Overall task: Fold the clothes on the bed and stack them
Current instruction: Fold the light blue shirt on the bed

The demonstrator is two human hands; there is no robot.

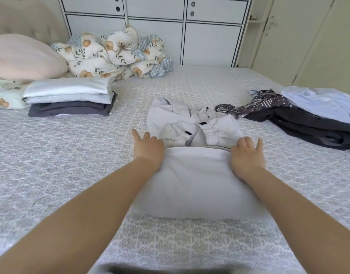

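A pale grey jacket (191, 175) with black tabs lies on the bed in front of me, its lower half folded up toward the collar. My left hand (147, 148) holds the left corner of the folded edge, index finger pointing out. My right hand (247, 153) holds the right corner the same way. A stack of folded clothes (69, 99), white and pale blue over dark grey, sits at the far left. A loose pile of unfolded clothes (300, 115), patterned, dark and light blue, lies at the right.
The bed (51, 165) has a grey patterned cover. A crumpled floral quilt (114, 52) and a pink pillow (24, 58) lie at the head. White cabinets (186, 26) stand behind the bed, cream wardrobe doors at the right.
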